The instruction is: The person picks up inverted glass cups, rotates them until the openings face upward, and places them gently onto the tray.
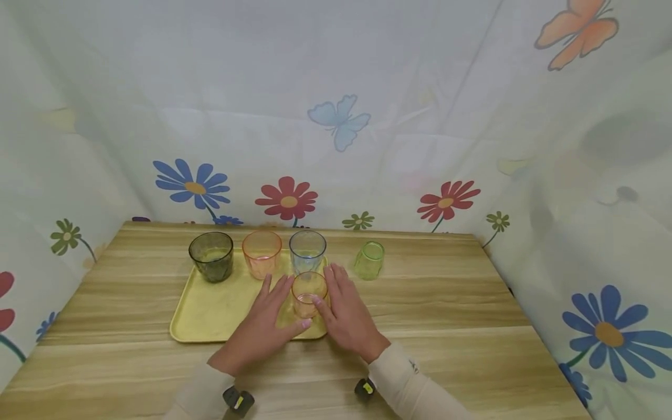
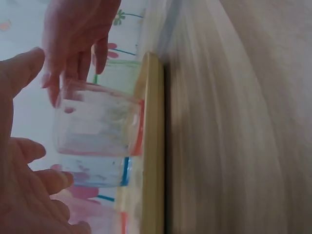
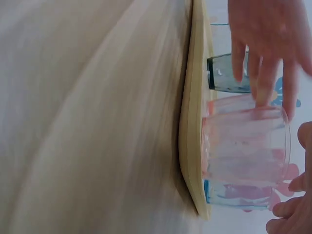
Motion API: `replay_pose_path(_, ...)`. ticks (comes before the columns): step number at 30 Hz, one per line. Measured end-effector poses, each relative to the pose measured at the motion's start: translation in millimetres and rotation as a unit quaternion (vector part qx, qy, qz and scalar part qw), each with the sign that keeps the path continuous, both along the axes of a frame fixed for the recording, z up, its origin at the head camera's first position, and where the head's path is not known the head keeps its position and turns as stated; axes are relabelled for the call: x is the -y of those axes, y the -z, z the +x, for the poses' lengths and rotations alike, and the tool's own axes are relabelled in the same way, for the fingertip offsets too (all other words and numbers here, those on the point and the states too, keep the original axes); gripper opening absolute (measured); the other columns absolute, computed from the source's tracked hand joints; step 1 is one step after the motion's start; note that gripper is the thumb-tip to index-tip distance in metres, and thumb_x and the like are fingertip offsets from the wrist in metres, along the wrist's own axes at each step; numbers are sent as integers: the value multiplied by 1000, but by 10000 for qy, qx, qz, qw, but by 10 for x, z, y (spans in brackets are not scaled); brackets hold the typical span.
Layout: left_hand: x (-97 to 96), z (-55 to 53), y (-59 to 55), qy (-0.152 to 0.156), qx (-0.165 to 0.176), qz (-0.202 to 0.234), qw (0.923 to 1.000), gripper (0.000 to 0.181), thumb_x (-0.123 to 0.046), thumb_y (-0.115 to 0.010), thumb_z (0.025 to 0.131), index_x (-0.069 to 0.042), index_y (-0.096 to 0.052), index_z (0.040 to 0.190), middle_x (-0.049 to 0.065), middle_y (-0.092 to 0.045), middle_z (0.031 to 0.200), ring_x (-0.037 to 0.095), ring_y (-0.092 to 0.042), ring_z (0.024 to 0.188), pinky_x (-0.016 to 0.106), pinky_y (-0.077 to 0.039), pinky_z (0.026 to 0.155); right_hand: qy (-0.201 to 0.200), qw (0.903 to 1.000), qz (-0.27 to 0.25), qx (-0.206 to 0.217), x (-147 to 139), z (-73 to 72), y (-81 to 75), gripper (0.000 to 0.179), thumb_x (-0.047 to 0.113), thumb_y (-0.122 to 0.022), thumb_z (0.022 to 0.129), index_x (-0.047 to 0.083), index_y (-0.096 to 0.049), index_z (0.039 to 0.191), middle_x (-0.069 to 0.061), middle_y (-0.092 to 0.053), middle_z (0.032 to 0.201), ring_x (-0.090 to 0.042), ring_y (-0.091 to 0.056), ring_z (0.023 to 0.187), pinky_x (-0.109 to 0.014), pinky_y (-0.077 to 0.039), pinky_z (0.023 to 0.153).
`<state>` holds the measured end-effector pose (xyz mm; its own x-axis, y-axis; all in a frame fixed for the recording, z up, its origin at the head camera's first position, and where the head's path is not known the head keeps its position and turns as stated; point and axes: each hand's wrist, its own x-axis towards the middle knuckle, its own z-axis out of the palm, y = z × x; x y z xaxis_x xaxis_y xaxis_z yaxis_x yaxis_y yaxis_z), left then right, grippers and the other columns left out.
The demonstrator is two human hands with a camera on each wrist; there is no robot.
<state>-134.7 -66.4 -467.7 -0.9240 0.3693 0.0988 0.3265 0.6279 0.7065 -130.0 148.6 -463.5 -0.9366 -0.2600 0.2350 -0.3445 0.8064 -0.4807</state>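
Observation:
A clear pale orange glass [image 1: 307,291] stands upright on the front right part of a yellow tray [image 1: 215,312]. My left hand [image 1: 265,324] is at its left side and my right hand [image 1: 349,315] at its right, both with fingers extended. The right thumb lies near the rim in the head view; whether it touches cannot be told. In the left wrist view, the glass [image 2: 100,119] stands between the right hand [image 2: 78,34] and the left hand [image 2: 24,170]. The right wrist view shows the left fingers beside the same glass [image 3: 243,144].
Along the tray's back edge stand a dark grey glass [image 1: 212,259], an orange glass [image 1: 261,256] and a blue glass [image 1: 307,251]. A green glass [image 1: 370,262], seemingly upside down, is on the wooden table [image 1: 446,309] right of the tray. A flowered curtain [image 1: 236,128] rises behind.

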Motion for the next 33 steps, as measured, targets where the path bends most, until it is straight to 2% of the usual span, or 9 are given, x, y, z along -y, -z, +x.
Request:
replay_pose_path(4, 175, 120, -31, 56, -468, -663, 9967, 98, -67, -68, 90, -18, -30, 166, 16, -25, 173, 50, -2, 162, 76, -15, 123, 21, 9982, 565, -202, -58, -37, -9, 69, 48, -41, 111, 6, -28, 165, -18, -23, 174, -40, -18, 162, -64, -21, 129)
replay_pose_path(7, 377, 191, -38, -28, -549, -938, 9941, 97, -70, -65, 90, -20, -32, 165, 19, -25, 173, 54, -3, 160, 78, -13, 122, 7, 9953, 939, -237, -92, -55, -2, 69, 51, -38, 111, 10, -28, 166, -15, -21, 175, -40, -13, 163, -69, -18, 127)
replay_pose_path(14, 905, 308, -38, -378, -335, -1286, 9904, 96, -67, -67, 91, -16, -33, 165, 27, -22, 171, 59, -2, 158, 82, -11, 116, 80, 9899, 1384, -301, -194, -116, -16, 68, 53, -35, 111, 14, -29, 166, -13, -19, 176, -39, -10, 164, -73, -14, 126)
replay_pose_path(21, 1366, 257, 8, -705, 3, -1479, 9865, 101, -65, -62, 96, -8, -18, 167, 38, -11, 169, 62, 13, 154, 87, -7, 112, 309, 9890, 1439, -162, -369, -257, -26, 67, 51, -39, 110, 14, -31, 165, -15, -21, 175, -41, -10, 164, -75, -12, 126)
replay_pose_path(25, 1503, 247, 28, -668, 296, -1359, 9880, 102, -63, -61, 98, 1, -18, 165, 43, -6, 167, 65, 13, 152, 87, -10, 110, 362, 9874, 1524, -247, -460, -340, -50, 66, 49, -45, 109, 12, -35, 163, -17, -23, 174, -43, -13, 163, -77, -13, 124)
replay_pose_path(29, 1555, 254, 45, -611, 471, -1222, 9895, 103, -61, -62, 98, 6, -17, 164, 45, -1, 165, 68, 12, 151, 89, -14, 107, 391, 9846, 1678, -310, -545, -437, -91, 66, 47, -45, 109, 11, -34, 163, -17, -22, 174, -44, -13, 163, -77, -13, 124)
replay_pose_path(33, 1575, 249, 63, -573, 553, -1192, 9897, 102, -59, -61, 100, 9, -17, 163, 48, -1, 163, 72, 3, 148, 89, -17, 106, 523, 9803, 1900, -162, -609, -528, -156, 66, 48, -43, 110, 12, -31, 165, -15, -20, 175, -42, -10, 163, -74, -13, 126)
